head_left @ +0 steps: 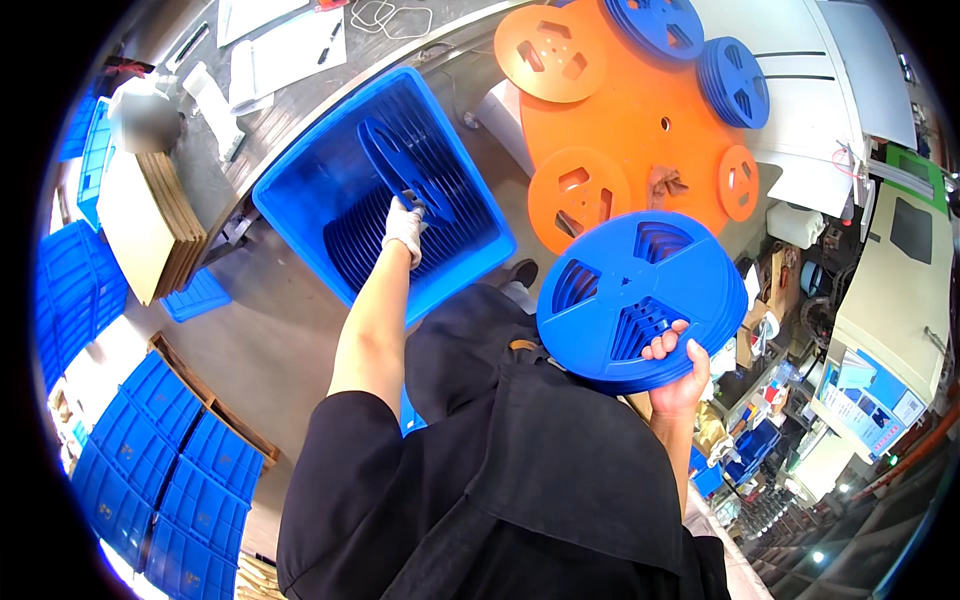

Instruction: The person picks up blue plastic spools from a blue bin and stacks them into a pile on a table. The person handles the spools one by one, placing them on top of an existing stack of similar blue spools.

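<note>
My left hand [403,228], in a pale glove, reaches into a blue plastic bin [322,150] and grips the edge of a blue reel flange [385,155], a flat disc with cut-outs. That disc leans at an angle above a row of upright blue discs [358,245] packed in the bin. Against my right side, my right hand [682,372] holds a stack of blue reel flanges [625,262], its fingers hooked through a cut-out and its thumb at the rim.
An orange round-edged table [640,120] bears orange discs [578,195] and more blue disc stacks [735,82]. Left stands a grey workbench [280,130] with papers and cardboard sheets [150,220]. Stacked blue crates [160,470] stand lower left; a beige machine [895,290] is right.
</note>
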`<state>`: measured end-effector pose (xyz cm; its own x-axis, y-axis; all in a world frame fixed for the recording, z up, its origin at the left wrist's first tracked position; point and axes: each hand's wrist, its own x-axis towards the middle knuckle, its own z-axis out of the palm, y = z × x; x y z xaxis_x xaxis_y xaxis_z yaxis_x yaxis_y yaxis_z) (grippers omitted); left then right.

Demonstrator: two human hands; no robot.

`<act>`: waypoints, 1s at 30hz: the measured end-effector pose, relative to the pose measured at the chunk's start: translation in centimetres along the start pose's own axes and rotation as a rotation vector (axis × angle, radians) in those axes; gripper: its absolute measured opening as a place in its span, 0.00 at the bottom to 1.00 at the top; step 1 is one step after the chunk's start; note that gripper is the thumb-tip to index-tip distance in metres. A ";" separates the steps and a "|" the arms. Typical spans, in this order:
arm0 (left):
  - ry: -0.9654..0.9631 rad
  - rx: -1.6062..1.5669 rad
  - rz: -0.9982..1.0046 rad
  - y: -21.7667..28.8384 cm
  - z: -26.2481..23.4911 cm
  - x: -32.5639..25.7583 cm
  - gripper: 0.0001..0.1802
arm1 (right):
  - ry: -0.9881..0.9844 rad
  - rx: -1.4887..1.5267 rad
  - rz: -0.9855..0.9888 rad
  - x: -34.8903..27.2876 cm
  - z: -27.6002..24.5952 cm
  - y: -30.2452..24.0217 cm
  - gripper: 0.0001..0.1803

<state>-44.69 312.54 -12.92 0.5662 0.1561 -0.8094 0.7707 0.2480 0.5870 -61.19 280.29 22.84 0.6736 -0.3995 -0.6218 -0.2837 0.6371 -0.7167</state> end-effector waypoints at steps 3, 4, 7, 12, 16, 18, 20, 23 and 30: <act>-0.057 0.112 -0.023 -3.3 -0.8 0.9 0.39 | -0.095 0.034 0.017 0.4 0.3 0.0 0.17; -0.089 0.300 -0.051 -2.1 0.0 -1.0 0.40 | -0.142 0.082 0.009 0.4 -0.2 0.2 0.17; -0.151 0.612 0.069 1.2 0.1 -6.3 0.40 | -0.233 0.191 -0.022 0.3 -0.1 -0.5 0.15; -0.229 0.574 0.253 3.9 1.7 -13.9 0.32 | -0.451 0.285 0.002 0.6 -0.7 -2.6 0.17; -0.339 0.807 1.107 7.7 7.9 -20.0 0.30 | -0.598 0.299 0.053 0.4 -1.0 -2.6 0.19; -0.438 0.843 1.225 7.6 13.3 -24.7 0.32 | -0.697 0.285 0.112 0.7 -0.5 -2.0 0.19; -0.740 0.606 1.358 9.5 16.1 -30.2 0.35 | -0.786 0.245 0.156 0.7 0.3 -1.5 0.19; -0.860 0.608 1.438 8.4 16.8 -31.1 0.36 | -0.695 0.243 0.174 0.1 0.0 -1.5 0.20; -0.775 1.038 1.348 0.5 7.0 -22.5 0.32 | -0.577 0.340 0.069 -0.5 -1.4 -2.1 0.18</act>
<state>-55.00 302.49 5.70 0.6284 -0.7606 0.1629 -0.5719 -0.3098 0.7595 -61.90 278.23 24.22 0.9451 0.0061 -0.3266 -0.1726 0.8582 -0.4835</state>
